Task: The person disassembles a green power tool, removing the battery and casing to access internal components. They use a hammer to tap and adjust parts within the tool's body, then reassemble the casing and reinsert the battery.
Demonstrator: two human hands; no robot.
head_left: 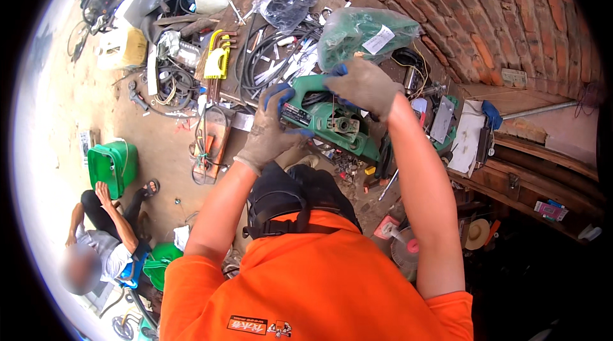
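Observation:
A green power tool (353,138) with a looped handle lies in front of me, a round metal part exposed on its near side. My left hand (268,129), in a grey glove with blue fingertips, spans the tool's left end, fingers on the far side and thumb on the near side. My right hand (365,87), gloved alike, is closed above the handle and body. A thin dark line runs down below its fingers, but what they hold is too small to name.
Yellow-handled hex keys (218,63), coiled black cable (248,63) and a green plastic-wrapped bundle (364,34) lie beyond the tool. A brick wall (485,15) rises at the far right. On the left, another person (108,245) sits near a green bucket (128,162).

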